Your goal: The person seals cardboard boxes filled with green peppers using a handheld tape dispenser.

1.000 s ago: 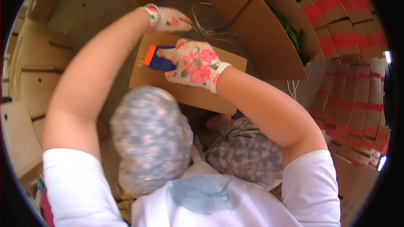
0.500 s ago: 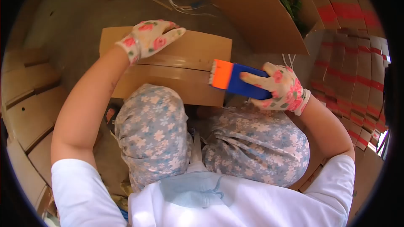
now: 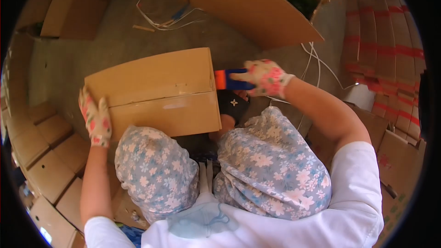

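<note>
Apparently working a blue-and-orange hand tool (image 3: 233, 79), probably a tape dispenser, at the right end of a closed brown carton (image 3: 154, 74). To do this well, brace the carton from the opposite end, line the orange head up with the lengthwise seam (image 3: 158, 98), and press evenly, without pushing hard enough to slide or tip anything. Best also to mind the dark sandal (image 3: 233, 104) just below the tool and the loose white straps (image 3: 318, 64) to the right. Carton: slightly askew, just beyond the knees (image 3: 156, 170); on the floor or propped against the legs, cannot tell.

Fingers of the left hand (image 3: 95, 119): open, mostly straight, thumb apart, laid along the carton's left end rather than clasping. Fingers of the right hand (image 3: 268, 78): closed around the tool's blue body. Orange head right beside the carton's edge; touching or slightly apart, cannot tell.
</note>
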Motion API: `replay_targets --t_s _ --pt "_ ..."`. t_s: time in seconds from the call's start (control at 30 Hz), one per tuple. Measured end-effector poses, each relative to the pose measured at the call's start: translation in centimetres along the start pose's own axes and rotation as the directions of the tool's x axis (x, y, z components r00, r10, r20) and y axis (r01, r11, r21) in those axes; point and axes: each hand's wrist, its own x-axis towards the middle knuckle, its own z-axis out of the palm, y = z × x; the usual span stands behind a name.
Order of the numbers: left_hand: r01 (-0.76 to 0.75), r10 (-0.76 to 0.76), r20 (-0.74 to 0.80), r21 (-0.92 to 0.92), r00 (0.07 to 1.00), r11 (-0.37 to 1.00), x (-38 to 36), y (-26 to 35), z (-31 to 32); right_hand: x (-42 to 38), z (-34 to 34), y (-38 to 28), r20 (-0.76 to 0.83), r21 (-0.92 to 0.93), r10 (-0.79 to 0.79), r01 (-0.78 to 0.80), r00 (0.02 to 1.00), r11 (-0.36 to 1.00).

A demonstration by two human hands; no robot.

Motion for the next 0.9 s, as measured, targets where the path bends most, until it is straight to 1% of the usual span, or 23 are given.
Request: replay_targets --t_s 0.03,0.1,0.13,0.2,0.23,0.27,0.3,0.33,0.37,0.43,0.47,0.5,0.53,0.57,0.6,0.63,0.67,0.7,0.73,0.77,0.83,0.87,0.9 --pt "0.23 -0.21 0.096 -0.323 0.973 0.918 -1.5 -2.8 1.2 1.1 -0.9 -1.0 -0.007 0.009 0.016 -0.016 1.0 1.0" --pt "0.52 -0.397 0.337 -0.571 0.854 0.635 -3.3 -5.4 1.6 2.8 -2.6 -3.0 0.09 0.071 0.163 -0.169 0.983 0.983" --pt "0.511 -0.384 0.337 -0.571 0.86 0.643 -4.2 -6.1 1.7 3.8 -1.6 -3.9 0.083 0.079 0.172 -0.179 0.982 0.981" --pt "0.474 -0.292 0.39 -0.537 0.873 0.698 -3.3 -7.5 2.6 6.7 -1.0 -4.8 0.147 0.121 0.339 -0.357 0.929 0.926" --pt "0.592 -0.333 0.491 -0.696 0.805 0.407 -3.2 -8.1 3.5 6.4 -1.9 -5.0 0.23 0.092 0.409 -0.438 0.883 0.894" --pt "0.666 -0.325 0.616 -0.743 0.718 0.063 -4.3 -8.5 3.8 4.7 -1.1 -4.8 0.231 0.098 0.399 -0.43 0.887 0.898" --pt "0.695 -0.313 0.638 -0.71 0.703 0.113 -5.1 -8.3 3.4 2.0 0.0 -4.0 0.009 0.35 0.486 -0.458 0.874 0.818" --pt "0.679 -0.328 0.62 -0.726 0.713 0.104 -5.4 -7.0 3.1 1.2 -0.2 -3.1 -0.206 0.574 0.585 -0.388 0.784 0.721" --pt "0.671 -0.337 0.608 -0.734 0.719 0.106 -5.6 -5.0 2.7 1.6 -2.0 -3.5 -0.241 0.557 0.562 -0.362 0.791 0.748" --pt "0.648 -0.347 0.582 -0.754 0.735 0.109 -5.2 -2.8 1.7 1.5 -5.3 -5.2 -0.15 0.693 0.675 -0.41 0.722 0.593" --pt "0.579 -0.177 0.571 -0.669 0.802 0.466 -4.1 -2.0 0.9 3.1 -5.1 -4.3 -0.293 0.673 0.663 -0.344 0.689 0.655" --pt "0.431 -0.016 0.64 -0.498 0.768 0.753 -2.7 -0.7 1.1 5.1 -5.5 -2.5 -0.367 0.583 0.642 -0.371 0.673 0.723" --pt "0.153 0.121 0.692 -0.321 0.712 0.935 -1.3 0.3 0.1 6.7 -6.9 -1.9 -0.49 0.472 0.59 -0.373 0.642 0.799" --pt "-0.167 0.208 0.761 -0.133 0.614 0.977 0.3 1.2 -0.6 7.8 -8.8 -1.4 -0.567 0.397 0.536 -0.363 0.625 0.843" --pt "-0.471 0.226 0.857 0.023 0.464 0.882 1.5 2.2 -1.0 8.4 -10.6 -1.1 -0.607 0.325 0.486 -0.362 0.629 0.874" --pt "-0.354 0.22 0.663 0.072 0.715 0.933 3.8 3.6 -0.7 8.4 -12.4 -0.7 -0.603 0.316 0.459 -0.333 0.653 0.888" --pt "-0.174 0.14 0.502 0.022 0.854 0.985 7.0 6.0 -0.3 8.0 -14.1 -0.4 -0.627 0.292 0.418 -0.299 0.657 0.908" --pt "-0.111 0.145 0.502 -0.097 0.853 0.989 9.7 8.6 -0.2 7.6 -14.9 0.3 -0.769 0.197 0.278 -0.201 0.576 0.96" --pt "-0.208 0.205 0.348 -0.029 0.915 0.978 10.8 8.8 2.3 6.3 -16.4 -0.2 -0.738 0.246 0.273 -0.129 0.617 0.96" --pt "-0.097 0.056 0.611 0.033 0.789 0.995 13.4 11.2 1.8 4.9 -17.4 -0.4 -0.771 0.186 0.2 -0.086 0.605 0.979" --pt "0.209 -0.157 0.837 0.052 0.524 0.977 14.4 15.2 2.8 1.4 -18.2 -1.0 -0.786 0.242 0.178 0.029 0.593 0.97" --pt "0.087 -0.075 0.789 0.028 0.61 0.996 12.0 17.5 3.0 -0.6 -18.4 -1.7 -0.805 0.212 0.126 0.083 0.58 0.974" --pt "-0.034 -0.069 0.751 0.121 0.656 0.992 10.4 18.9 2.9 -2.2 -18.5 -3.0 -0.832 0.159 0.086 0.089 0.549 0.983"
